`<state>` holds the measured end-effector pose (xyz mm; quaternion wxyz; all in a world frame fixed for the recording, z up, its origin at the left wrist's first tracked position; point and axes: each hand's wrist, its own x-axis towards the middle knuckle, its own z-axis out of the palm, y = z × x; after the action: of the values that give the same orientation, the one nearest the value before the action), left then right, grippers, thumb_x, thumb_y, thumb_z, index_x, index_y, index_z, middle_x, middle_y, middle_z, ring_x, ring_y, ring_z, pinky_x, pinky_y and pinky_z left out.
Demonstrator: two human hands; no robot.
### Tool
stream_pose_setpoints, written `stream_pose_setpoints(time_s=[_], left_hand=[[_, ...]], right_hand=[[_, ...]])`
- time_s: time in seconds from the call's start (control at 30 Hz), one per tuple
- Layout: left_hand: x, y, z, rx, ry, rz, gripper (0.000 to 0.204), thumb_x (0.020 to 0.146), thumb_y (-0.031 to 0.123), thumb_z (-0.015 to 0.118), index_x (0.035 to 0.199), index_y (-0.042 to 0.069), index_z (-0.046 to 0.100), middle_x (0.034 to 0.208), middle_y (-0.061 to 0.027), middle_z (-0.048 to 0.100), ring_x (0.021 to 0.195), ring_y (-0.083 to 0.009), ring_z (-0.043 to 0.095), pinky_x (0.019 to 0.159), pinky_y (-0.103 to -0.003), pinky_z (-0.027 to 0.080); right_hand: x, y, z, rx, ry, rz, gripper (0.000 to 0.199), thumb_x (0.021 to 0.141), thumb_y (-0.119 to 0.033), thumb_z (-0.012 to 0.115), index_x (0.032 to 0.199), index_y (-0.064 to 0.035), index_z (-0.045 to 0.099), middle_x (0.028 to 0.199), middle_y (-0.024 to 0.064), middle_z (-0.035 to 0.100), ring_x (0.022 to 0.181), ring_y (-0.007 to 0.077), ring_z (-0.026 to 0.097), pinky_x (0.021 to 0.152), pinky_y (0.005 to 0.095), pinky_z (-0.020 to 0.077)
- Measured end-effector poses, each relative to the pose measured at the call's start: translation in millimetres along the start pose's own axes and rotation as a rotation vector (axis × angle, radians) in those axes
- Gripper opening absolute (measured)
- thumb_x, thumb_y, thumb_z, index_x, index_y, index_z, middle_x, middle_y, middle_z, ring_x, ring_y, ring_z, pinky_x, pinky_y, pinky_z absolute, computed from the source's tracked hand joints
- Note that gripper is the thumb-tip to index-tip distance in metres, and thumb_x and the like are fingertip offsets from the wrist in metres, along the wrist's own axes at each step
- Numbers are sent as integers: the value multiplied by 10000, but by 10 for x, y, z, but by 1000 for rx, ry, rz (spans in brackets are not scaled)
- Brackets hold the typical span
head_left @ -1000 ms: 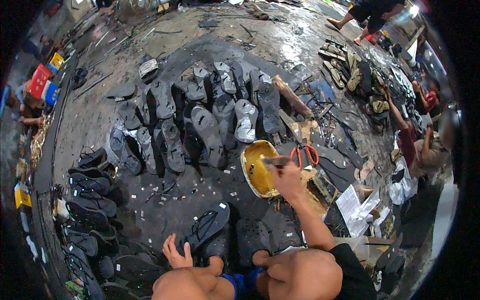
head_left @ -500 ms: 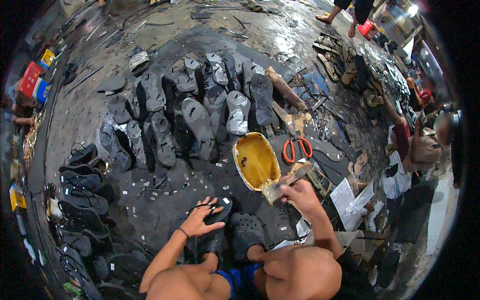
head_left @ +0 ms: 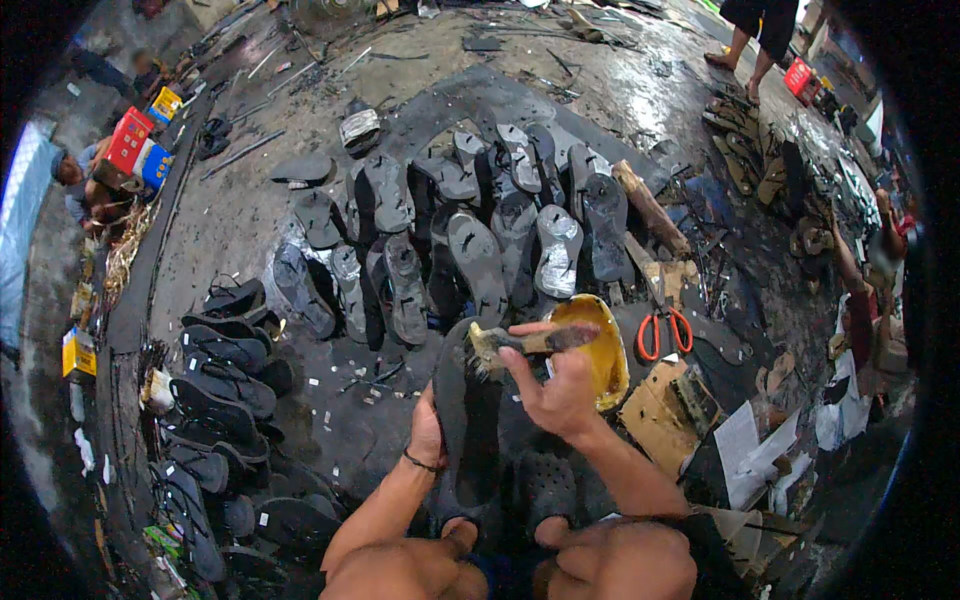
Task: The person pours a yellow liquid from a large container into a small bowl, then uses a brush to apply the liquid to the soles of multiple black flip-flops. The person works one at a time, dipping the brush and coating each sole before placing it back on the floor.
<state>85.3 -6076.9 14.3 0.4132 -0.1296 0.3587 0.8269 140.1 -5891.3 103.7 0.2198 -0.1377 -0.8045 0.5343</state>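
My left hand (head_left: 425, 432) is closed on the left edge of a black flip-flop (head_left: 470, 425), held up lengthwise in front of me with its flat underside showing. A darker, wet-looking patch runs down that face. In my right hand (head_left: 562, 392) is a flat brush (head_left: 548, 340) with a worn handle, gripped by curled fingers. Its pale, yellow-stained bristles touch the upper part of the flip-flop. Just behind my right hand stands an oblong tub (head_left: 624, 382) of amber, glue-like liquid, partly hidden by the hand and the brush handle.
Several grey soles (head_left: 475, 250) lie in rows beyond my hands. Black flip-flops (head_left: 215, 405) are lined up on the left. Orange-handled scissors (head_left: 664, 332), a log (head_left: 652, 210) and papers (head_left: 750, 450) lie to the right. People sit or stand farther off at both sides.
My left hand has picked up the flip-flop from near my feet and turned it up. My right hand has brought the brush leftward from the tub onto it. The view has shifted.
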Motion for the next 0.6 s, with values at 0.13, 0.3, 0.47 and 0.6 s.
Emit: stream_pose_setpoints(time_s=[0.13, 0.3, 0.47, 0.6], left_hand=[[-77, 9, 165, -30, 4, 1, 460, 1045, 352, 373, 1313, 26, 557, 1225, -128, 647, 1057, -238, 655, 905, -366, 543], [-116, -31, -157, -63, -142, 61, 479, 1037, 356, 376, 1341, 23, 536, 1266, -129, 630, 1106, -238, 637, 955, -378, 519], [-198, -167, 213, -25, 154, 169, 432, 1034, 323, 391, 1296, 25, 561, 1177, -88, 653, 1036, -215, 648, 894, -356, 527], [-130, -63, 293, 73, 49, 287, 398, 1030, 338, 432, 1239, 34, 581, 1112, -64, 659, 980, -203, 655, 852, -350, 537]], right_hand=[[-194, 70, -54, -103, 16, -199, 208, 882, -168, 716, 1029, -28, 669, 925, 130, 708, 839, 302, 690, 763, 363, 522], [-236, 15, -13, -29, -57, -159, 200, 870, -150, 722, 1023, -40, 653, 982, 127, 705, 890, 300, 684, 781, 382, 529], [-35, 18, -16, -138, 76, -204, 214, 818, -79, 762, 1000, -31, 661, 980, 121, 704, 872, 283, 691, 789, 370, 536], [-194, -91, 9, 72, 40, -278, 235, 839, -110, 759, 1024, -7, 657, 994, 125, 696, 895, 262, 685, 786, 359, 520]])
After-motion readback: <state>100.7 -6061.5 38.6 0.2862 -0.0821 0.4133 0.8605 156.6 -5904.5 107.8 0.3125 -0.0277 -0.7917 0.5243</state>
